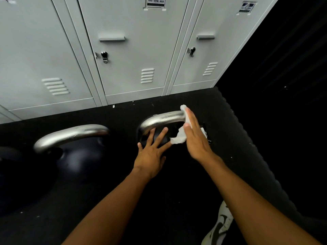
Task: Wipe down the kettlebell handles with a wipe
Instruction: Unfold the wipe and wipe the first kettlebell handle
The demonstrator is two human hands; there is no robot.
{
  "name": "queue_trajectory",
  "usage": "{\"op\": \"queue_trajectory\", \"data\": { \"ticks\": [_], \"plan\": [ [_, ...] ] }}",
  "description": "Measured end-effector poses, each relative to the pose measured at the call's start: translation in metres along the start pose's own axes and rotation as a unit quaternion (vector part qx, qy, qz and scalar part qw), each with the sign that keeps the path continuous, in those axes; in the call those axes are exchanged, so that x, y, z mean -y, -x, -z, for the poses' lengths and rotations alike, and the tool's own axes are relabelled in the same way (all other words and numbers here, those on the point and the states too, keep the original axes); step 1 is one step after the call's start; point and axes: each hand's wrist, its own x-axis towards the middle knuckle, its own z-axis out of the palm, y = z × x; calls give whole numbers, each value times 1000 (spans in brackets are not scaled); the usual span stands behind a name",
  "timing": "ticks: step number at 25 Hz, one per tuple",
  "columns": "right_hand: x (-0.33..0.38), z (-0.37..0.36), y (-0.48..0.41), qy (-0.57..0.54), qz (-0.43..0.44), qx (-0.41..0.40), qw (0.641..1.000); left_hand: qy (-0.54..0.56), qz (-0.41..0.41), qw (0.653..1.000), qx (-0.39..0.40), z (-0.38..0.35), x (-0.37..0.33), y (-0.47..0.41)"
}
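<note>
1. A white and black shoe (219, 225) sits on the floor, closest to the person, below the right arm.
2. The left hand (150, 154) is just left of and a bit nearer than the right hand. Its fingers are spread wide and flat. They rest on the dark round body of the kettlebell (160, 135) and hold nothing.
3. The right hand (195, 138) lies on the white wipe (177, 138). Its fingers look almost straight, and they press the wipe onto the right end of the shiny handle (162, 120).
4. The wipe is under the palm and fingers. 1 bit sticks out above the fingertips, and 1 crumpled bit hangs out by the thumb.
5. The rest of the handle curves away to the left of the right hand, bare and silver, just above the left fingertips.
6. A 2nd kettlebell (83, 152) stands well apart to the left of both hands. No hand touches its silver handle (70, 134).
7. The black floor mat (224, 119) lies under it all.
8. Grey lockers (132, 50) stand behind the kettlebells, farthest from the hands.
</note>
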Motion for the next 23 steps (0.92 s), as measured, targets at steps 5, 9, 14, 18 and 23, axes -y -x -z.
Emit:
{"op": "queue_trajectory", "data": {
  "ticks": [5, 9, 14, 18, 23],
  "plan": [
    [42, 12, -34, 18, -107, 25, 994, 3, 0, 1000, 2, 1, -2, 1],
    [45, -19, -7, 139, 84, 10, 987, 6, 4, 1000, 17, 2, 0, 0],
    [15, -18, -7, 75, 102, -34, 991, 5, 0, 1000, 9, 2, -1, -1],
    [51, -2, -52, 157, -71, 20, 985, -7, -2, 1000, 12, 2, -1, 0],
    [59, -13, -23, 271, 134, 42, 952, 4, 3, 999, 37, 4, 0, -1]
  ]
}}
